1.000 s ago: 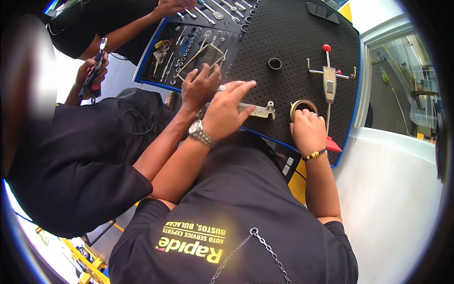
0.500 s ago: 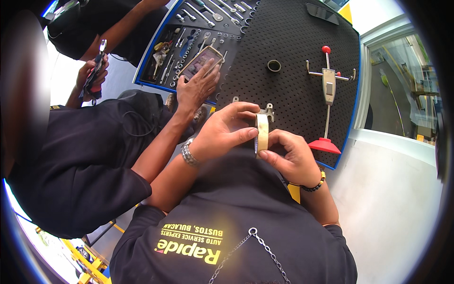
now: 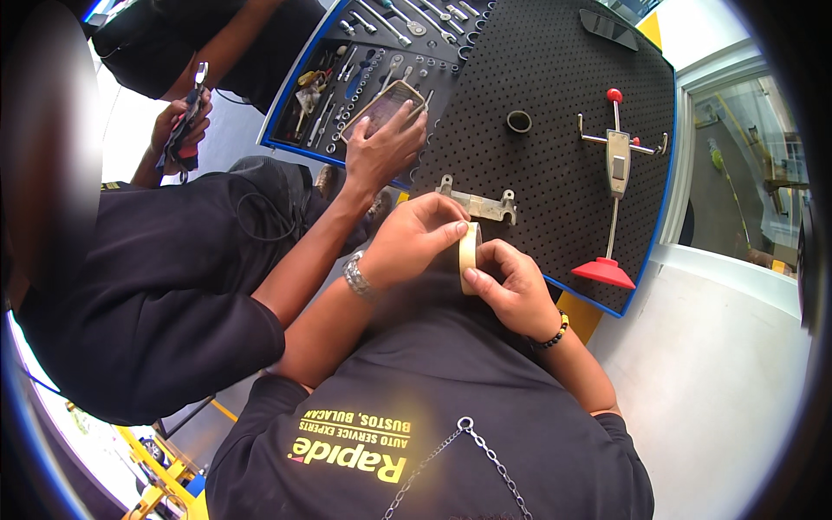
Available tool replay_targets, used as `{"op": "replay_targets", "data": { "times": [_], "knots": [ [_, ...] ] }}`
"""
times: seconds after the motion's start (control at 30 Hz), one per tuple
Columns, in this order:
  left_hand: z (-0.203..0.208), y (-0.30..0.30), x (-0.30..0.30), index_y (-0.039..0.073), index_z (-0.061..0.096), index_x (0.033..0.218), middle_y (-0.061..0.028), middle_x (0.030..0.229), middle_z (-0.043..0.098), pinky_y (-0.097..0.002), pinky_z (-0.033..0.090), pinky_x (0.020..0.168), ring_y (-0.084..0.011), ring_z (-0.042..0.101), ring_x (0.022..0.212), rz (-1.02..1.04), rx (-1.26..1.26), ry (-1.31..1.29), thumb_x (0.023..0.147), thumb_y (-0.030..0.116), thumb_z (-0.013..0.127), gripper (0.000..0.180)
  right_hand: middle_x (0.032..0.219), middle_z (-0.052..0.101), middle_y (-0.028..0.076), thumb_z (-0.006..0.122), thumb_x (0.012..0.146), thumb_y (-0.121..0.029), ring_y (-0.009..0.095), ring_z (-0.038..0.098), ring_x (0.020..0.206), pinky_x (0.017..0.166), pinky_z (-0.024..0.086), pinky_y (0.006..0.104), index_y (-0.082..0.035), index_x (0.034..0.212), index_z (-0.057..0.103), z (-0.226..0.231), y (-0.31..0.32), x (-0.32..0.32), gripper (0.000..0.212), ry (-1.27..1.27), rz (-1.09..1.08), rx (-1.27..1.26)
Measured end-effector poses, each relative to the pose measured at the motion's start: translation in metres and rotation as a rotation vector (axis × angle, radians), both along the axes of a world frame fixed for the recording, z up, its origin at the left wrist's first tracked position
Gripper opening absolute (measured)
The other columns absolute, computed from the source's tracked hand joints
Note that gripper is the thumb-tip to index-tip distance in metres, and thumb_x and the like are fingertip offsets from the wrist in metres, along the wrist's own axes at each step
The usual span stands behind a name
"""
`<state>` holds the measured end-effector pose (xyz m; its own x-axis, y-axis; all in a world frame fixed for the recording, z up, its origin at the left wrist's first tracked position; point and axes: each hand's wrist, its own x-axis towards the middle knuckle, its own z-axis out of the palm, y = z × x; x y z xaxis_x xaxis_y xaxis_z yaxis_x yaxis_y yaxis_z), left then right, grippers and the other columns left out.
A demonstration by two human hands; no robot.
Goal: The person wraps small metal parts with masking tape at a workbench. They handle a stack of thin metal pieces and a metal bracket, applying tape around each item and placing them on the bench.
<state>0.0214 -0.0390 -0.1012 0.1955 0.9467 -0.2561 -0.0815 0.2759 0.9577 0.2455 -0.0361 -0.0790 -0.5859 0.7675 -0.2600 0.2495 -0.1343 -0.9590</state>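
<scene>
A roll of cream masking tape [image 3: 468,257] stands on edge between my two hands, just off the near edge of the workbench. My left hand [image 3: 409,246] pinches its upper left side with thumb and fingers. On the other side, my right hand [image 3: 520,293] grips the roll with its thumb low on the band and its fingers curled behind. Just beyond my left fingers, a metal bracket [image 3: 490,208] with upright lugs lies on the black perforated mat [image 3: 555,156]; my hand hides part of it.
Farther back stands a short black ring [image 3: 518,122]. At right lies a T-handled puller [image 3: 617,165] with a red cup. A dark phone [image 3: 609,30] is at the far edge. To the left, a co-worker's hand [image 3: 381,154] touches a phone [image 3: 386,111] over the socket tray [image 3: 347,87]; another hand holds pliers [image 3: 191,121].
My hands and the tape roll have drawn slightly toward me, away from the bracket, so more of it shows. The head view has shifted a little; the co-worker's hand stays on the phone.
</scene>
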Motion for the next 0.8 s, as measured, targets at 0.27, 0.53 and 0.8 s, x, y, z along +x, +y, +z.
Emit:
{"op": "replay_targets", "data": {
  "times": [0.27,0.53,0.8],
  "knots": [
    [0.002,0.008,0.002,0.002,0.070,0.099,-0.0118,0.104,0.070,-0.0402,0.052,0.090,-0.0285,0.067,0.098,0.054,0.313,0.613,0.093,0.014,0.073,0.013,0.100,0.072,0.007,0.072,0.100,-0.021,0.015,0.067,0.090,0.086,0.054,0.0326,0.002,0.119,0.067,-0.018,-0.010,-0.008,0.030,0.131,0.066,-0.142],
    [-0.019,0.036,0.005,0.003,0.071,0.088,-0.0113,0.117,0.063,-0.0457,0.045,0.102,-0.0348,0.055,0.118,-0.022,0.549,0.833,0.086,0.010,0.075,0.008,0.097,0.073,0.008,0.063,0.108,-0.023,0.014,0.070,0.090,0.087,0.057,0.0311,0.003,0.112,0.066,-0.033,-0.007,-0.022,0.026,0.301,-0.171,-0.472],
    [-0.033,0.040,0.015,0.006,0.072,0.089,-0.0076,0.115,0.066,-0.0456,0.043,0.103,-0.0317,0.058,0.119,-0.018,0.553,0.904,0.086,0.013,0.075,0.008,0.096,0.073,0.012,0.061,0.108,-0.023,0.021,0.073,0.087,0.086,0.060,0.0371,0.003,0.113,0.065,-0.034,-0.008,-0.014,0.027,0.335,-0.278,-0.647]
  ]
}}
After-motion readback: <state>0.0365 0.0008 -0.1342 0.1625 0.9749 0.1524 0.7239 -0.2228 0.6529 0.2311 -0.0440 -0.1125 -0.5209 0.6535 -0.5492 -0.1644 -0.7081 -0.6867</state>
